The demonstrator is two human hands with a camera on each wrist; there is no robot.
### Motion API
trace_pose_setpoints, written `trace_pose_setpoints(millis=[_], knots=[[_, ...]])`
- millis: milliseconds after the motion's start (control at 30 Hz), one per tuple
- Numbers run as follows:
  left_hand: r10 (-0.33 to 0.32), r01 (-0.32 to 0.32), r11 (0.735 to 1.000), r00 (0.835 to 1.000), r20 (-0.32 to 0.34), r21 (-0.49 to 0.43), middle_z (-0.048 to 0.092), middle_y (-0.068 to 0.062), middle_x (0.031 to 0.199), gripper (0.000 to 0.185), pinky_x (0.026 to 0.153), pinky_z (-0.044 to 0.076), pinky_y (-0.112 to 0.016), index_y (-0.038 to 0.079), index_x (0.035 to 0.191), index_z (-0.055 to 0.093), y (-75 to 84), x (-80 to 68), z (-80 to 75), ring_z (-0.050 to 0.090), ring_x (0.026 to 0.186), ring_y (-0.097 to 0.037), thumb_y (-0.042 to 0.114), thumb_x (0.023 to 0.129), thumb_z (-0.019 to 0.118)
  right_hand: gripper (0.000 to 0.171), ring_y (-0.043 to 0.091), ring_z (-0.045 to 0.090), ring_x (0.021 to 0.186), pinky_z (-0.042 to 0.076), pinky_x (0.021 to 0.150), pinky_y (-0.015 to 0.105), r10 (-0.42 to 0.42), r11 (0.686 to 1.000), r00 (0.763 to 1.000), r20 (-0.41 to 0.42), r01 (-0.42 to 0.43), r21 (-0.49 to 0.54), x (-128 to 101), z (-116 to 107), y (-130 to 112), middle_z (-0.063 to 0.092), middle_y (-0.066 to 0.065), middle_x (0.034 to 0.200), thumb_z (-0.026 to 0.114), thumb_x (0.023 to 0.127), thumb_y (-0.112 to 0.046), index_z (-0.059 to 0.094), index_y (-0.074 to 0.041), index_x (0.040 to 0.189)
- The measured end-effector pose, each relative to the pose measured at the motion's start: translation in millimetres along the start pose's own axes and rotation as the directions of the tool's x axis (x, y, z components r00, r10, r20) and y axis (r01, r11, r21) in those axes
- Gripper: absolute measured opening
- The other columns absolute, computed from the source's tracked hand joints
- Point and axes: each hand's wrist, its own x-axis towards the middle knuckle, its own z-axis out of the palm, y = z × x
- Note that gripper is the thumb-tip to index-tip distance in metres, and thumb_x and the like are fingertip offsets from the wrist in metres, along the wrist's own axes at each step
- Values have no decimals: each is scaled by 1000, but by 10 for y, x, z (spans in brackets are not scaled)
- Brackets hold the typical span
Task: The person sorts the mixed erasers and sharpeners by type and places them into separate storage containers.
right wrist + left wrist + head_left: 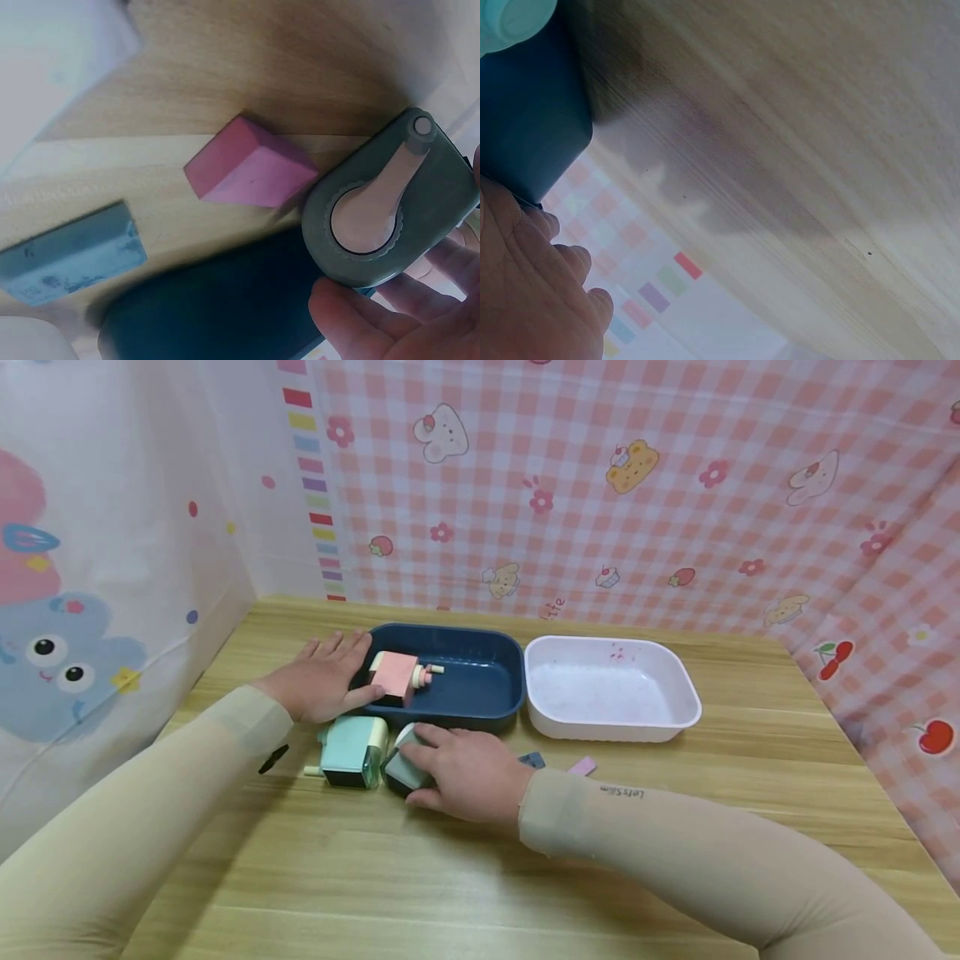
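Note:
My right hand (pixel 472 774) grips a grey-green hand-crank pencil sharpener (pixel 409 766) in front of the navy basin (pixel 480 722). In the right wrist view the sharpener's pale crank (pixel 367 217) faces the camera, with fingers (pixel 352 319) along its edge. My left hand (pixel 324 677) lies with extended fingers over the basin's left rim. Inside that basin, a pink crank sharpener (pixel 395 675) rests near the left end. Between my hands and closer to me, a mint-green sharpener (pixel 348 747) sits on the table; part of it (pixel 514 19) shows in the left wrist view.
A white basin (pixel 615 727) stands right beside the navy one. Just in front lie a blue eraser (pixel 532 760) and a pink eraser (pixel 582 766), partly behind my right wrist. A small black object (pixel 273 758) is by my left sleeve. Patterned cloth (pixel 585 527) hangs behind the wooden table.

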Motion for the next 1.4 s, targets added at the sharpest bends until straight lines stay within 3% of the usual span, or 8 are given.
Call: trace_pose_setpoints(millis=[233,433,867,1400], knots=[[0,0,1000,1000,3,-3,3,-22,177,101,129,5,-69,3,168,0,-10,5,3,4,162,-49,76,104,26,64,18,66,116,58,97,33,7,999,1000,-21,-6,45,23,12,-10,56,7,146,67,99,-57,54,-20,149],[0,0,1000,1000,7,-2,3,-22,177,100,129,4,-68,3,168,0,-6,2,2,4,162,-49,76,104,25,60,16,64,103,58,86,29,58,993,998,21,-60,106,27,-10,-28,53,7,142,69,98,-54,54,-21,146],[-6,6,1000,1000,11,-6,1,-21,177,98,129,4,-68,4,169,0,-3,-13,-10,2,163,-47,73,106,27,59,20,63,113,56,100,34,32,985,999,35,-37,170,-3,2,14,51,7,149,72,98,-47,54,-24,149],[-4,4,1000,1000,15,-11,0,-21,177,98,130,3,-67,4,168,-2,-9,-6,-7,1,163,-47,74,105,26,58,17,57,125,47,110,44,16,982,1000,-7,-14,187,-77,-1,54,54,3,147,77,93,-43,59,-25,145]])
